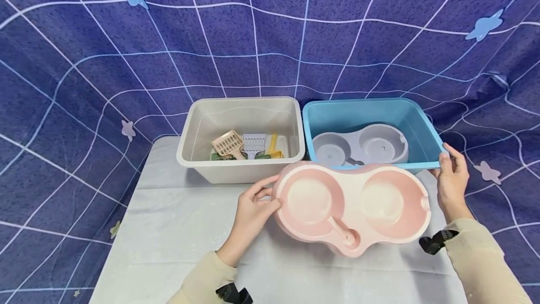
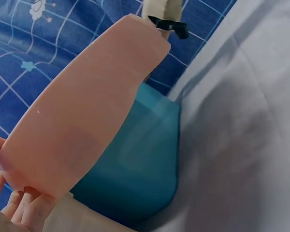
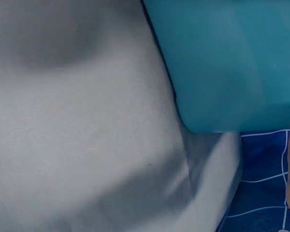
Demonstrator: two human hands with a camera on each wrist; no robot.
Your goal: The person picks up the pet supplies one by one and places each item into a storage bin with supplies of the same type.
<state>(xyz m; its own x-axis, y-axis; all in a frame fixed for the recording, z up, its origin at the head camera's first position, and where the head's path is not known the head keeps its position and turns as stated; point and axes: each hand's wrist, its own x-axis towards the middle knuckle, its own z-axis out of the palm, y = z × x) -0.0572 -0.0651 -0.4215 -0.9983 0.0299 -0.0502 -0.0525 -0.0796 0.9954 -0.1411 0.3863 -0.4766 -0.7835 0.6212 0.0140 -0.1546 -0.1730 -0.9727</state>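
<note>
My left hand point(image 1: 257, 208) grips the left end of a pink double pet bowl point(image 1: 354, 191), thumb on its rim. The bowl is held above the table, its two round hollows facing up toward the head camera. Its smooth pink side point(image 2: 82, 106) fills much of the left wrist view, with the left fingers point(image 2: 31, 208) at its lower end. My right hand point(image 1: 453, 179) holds the right front corner of a blue bin point(image 1: 358, 107) by the rim. A grey double pet bowl point(image 1: 356, 142) lies inside that bin, its front edge partly hidden.
A light grey bin point(image 1: 236, 172) stands left of the blue one. Inside it lie a beige slotted litter scoop point(image 1: 228, 144), a grey slotted scoop point(image 1: 254, 143) and yellow and green pieces. A white cloth point(image 1: 177, 229) covers the table; a blue patterned curtain point(image 1: 236, 36) hangs behind.
</note>
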